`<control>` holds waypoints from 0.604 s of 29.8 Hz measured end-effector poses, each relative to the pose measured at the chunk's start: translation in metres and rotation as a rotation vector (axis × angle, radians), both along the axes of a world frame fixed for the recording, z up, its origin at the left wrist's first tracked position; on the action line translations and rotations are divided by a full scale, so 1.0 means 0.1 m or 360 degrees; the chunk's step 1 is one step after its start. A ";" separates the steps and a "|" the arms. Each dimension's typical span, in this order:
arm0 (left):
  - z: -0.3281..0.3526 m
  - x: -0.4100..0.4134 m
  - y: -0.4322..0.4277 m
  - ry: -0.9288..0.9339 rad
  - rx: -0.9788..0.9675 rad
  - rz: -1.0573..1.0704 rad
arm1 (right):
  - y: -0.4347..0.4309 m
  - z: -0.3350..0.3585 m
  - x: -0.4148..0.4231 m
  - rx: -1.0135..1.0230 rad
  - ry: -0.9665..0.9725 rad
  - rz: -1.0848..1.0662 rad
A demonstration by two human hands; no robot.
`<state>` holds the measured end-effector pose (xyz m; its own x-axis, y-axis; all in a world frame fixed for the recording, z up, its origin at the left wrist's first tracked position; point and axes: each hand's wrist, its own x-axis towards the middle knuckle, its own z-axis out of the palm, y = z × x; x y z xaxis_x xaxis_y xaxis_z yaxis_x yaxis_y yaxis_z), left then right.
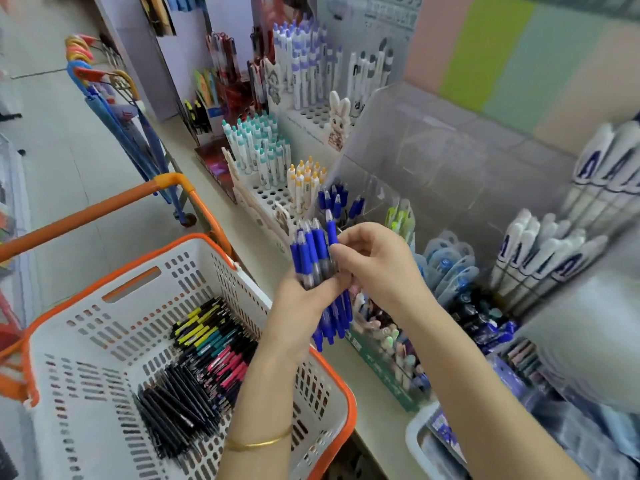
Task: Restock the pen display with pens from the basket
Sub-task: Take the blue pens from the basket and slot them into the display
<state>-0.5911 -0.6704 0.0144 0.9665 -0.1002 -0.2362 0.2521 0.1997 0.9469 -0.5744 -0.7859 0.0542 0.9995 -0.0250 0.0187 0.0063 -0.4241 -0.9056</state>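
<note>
left hand point(304, 296) grips a bundle of blue pens point(308, 258) beside the basket point(349, 407); right hand point(375, 263) pinches one pen point(331, 227) by its rubber sleeve, near the display point(391, 178). pens seem light, stiff, slippery; hold the rubber.

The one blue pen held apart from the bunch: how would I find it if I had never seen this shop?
Start at the white basket with the orange rim; just above its right corner, the left hand grips a bunch of blue pens. The right hand pinches one more blue pen at that bunch's right side. It alone pokes up higher than the rest.
</note>
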 end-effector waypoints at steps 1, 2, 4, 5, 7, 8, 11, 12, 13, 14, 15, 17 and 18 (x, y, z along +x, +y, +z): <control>0.02 0.04 -0.02 0.0048 -0.0086 0.0020 | -0.02 0.02 0.04 -0.0036 -0.0038 -0.0046; 0.03 0.09 -0.03 0.0078 -0.0166 0.0052 | -0.03 0.06 0.09 -0.0053 -0.0090 -0.0110; 0.06 0.22 -0.05 0.0114 -0.0199 0.0137 | -0.09 0.14 0.24 0.0038 -0.0231 -0.0301; 0.09 0.29 -0.05 0.0117 -0.0160 0.0168 | -0.13 0.21 0.33 0.0147 -0.0315 -0.0418; 0.15 0.44 -0.05 0.0093 -0.0109 0.0191 | -0.21 0.37 0.52 0.0340 -0.0481 -0.0641; 0.17 0.51 -0.06 0.0077 -0.0103 0.0183 | -0.24 0.45 0.61 0.0349 -0.0566 -0.0729; 0.31 0.69 -0.11 0.0039 -0.0161 0.0140 | -0.32 0.65 0.88 0.0294 -0.0725 -0.0822; 0.34 0.73 -0.12 0.0021 -0.0179 0.0136 | -0.33 0.67 0.95 0.0256 -0.0737 -0.0823; 0.36 0.77 -0.14 0.0005 -0.0187 0.0132 | -0.35 0.66 1.02 0.0182 -0.0729 -0.0828; 0.38 0.82 -0.15 -0.0012 -0.0181 0.0121 | -0.36 0.63 1.09 0.0080 -0.0707 -0.0834; 0.38 0.86 -0.16 -0.0019 -0.0178 0.0109 | -0.36 0.59 1.15 -0.0021 -0.0678 -0.0835; 0.39 0.93 -0.18 -0.0021 -0.0169 0.0094 | -0.36 0.48 1.26 -0.0180 -0.0595 -0.0806; 0.39 0.96 -0.19 -0.0017 -0.0168 0.0096 | -0.35 0.43 1.30 -0.0276 -0.0538 -0.0783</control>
